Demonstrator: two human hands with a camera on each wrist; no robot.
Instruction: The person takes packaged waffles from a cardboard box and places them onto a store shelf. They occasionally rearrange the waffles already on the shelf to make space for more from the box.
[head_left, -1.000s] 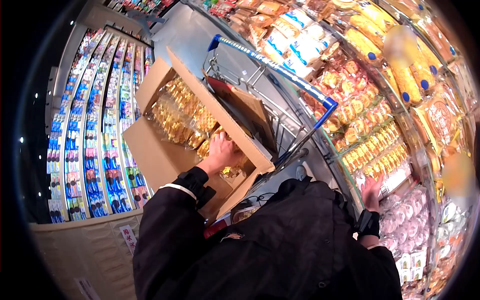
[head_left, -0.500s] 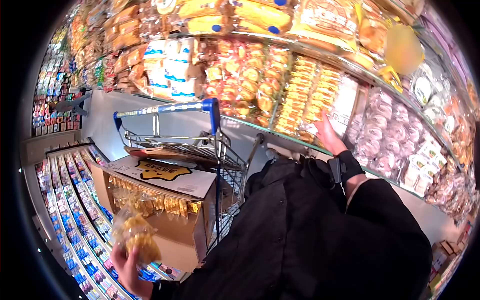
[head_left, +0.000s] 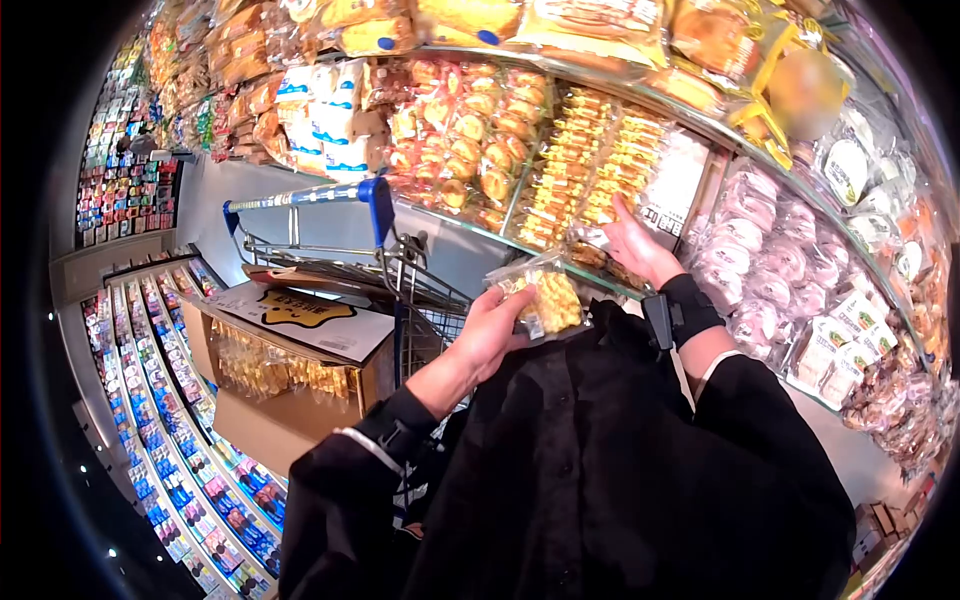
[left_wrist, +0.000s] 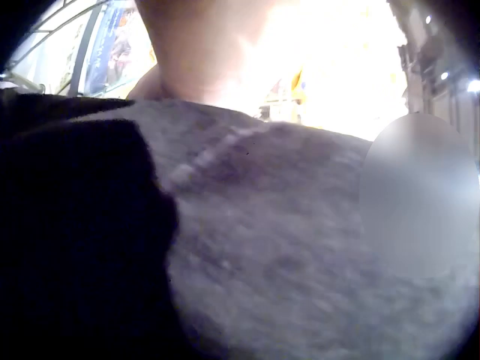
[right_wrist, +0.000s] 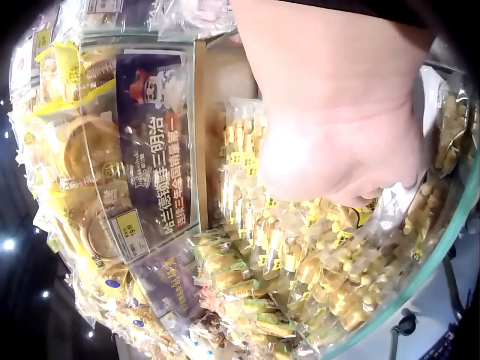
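Note:
My left hand (head_left: pixel 478 335) pinches a small clear packet of yellow snacks (head_left: pixel 556 303) between thumb and fingers, in front of my chest. At the shelf, my right hand (head_left: pixel 640 248) reaches in over rows of gold-wrapped snack packets (head_left: pixel 572 165), its upper finger stretched out along them. The right wrist view has the right hand (right_wrist: pixel 341 142) over the packets (right_wrist: pixel 300 255), a whitish wrapper (right_wrist: pixel 394 206) right at its fingers, whose tips are partly hidden. The left wrist view is mostly filled by a grey-black sleeve (left_wrist: pixel 262 225); the left packet is hidden there.
An open cardboard box (head_left: pixel 270 425) with several similar packets sits tilted by a shopping cart with a blue handle (head_left: pixel 300 197). A glass shelf edge (head_left: pixel 470 230) runs along the front of the display. Pink-toned packets (head_left: pixel 750 240) lie right of a white sign (head_left: pixel 680 190).
My left hand has taken a snack packet from the box and carried it right to the front of my chest. The right hand stays at the packet rows; the head view has turned toward the shelf.

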